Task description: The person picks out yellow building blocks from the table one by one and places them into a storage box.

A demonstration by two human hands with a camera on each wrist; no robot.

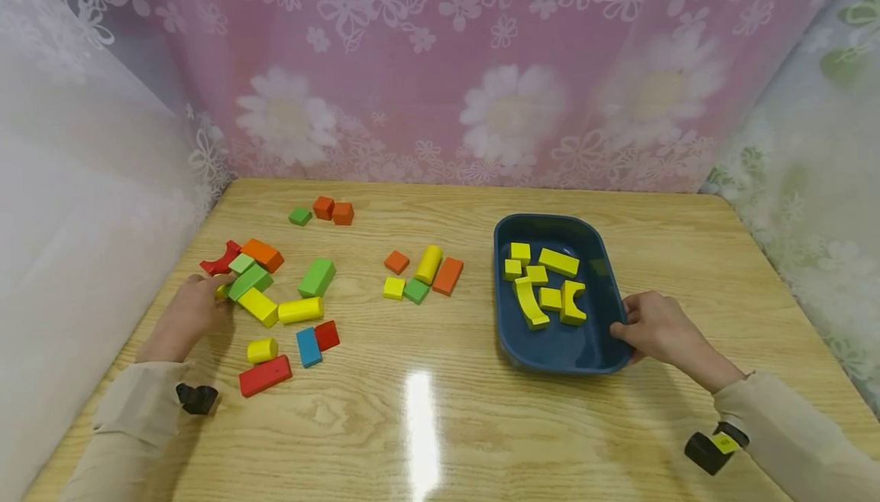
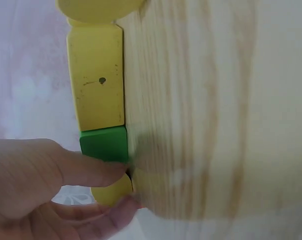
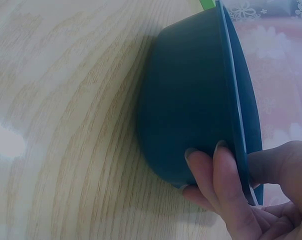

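With my left hand (image 1: 187, 309) I am pinching a yellow round-ended block (image 2: 112, 192) between thumb and fingers, at the left side of the table. With my right hand (image 1: 655, 326) I am grasping the near right corner of a navy plastic basin (image 1: 594, 343), my thumb hooking inside the rim and my fingers pressing its outer wall. The basin is sitting on the right half of the table and holding seven yellow blocks, among them a curved one (image 1: 530, 304) and a notched one (image 1: 572, 304).

Beside my left hand a green block (image 1: 250, 282) is lying against a yellow oblong block (image 1: 258, 307), with a red arch block (image 1: 221, 259) and an orange block (image 1: 263, 254) resting just beyond. More coloured blocks are lying in loose groups toward the middle.

Beneath everything, the pale wooden table (image 1: 467, 410) is showing long wavy grain and catching a bright streak of light near its front. Behind it a pink floral curtain (image 1: 406, 97) is hanging, white cloth (image 1: 76, 204) is covering the left side, and pale leaf-patterned cloth (image 1: 811, 181) is closing off the right.
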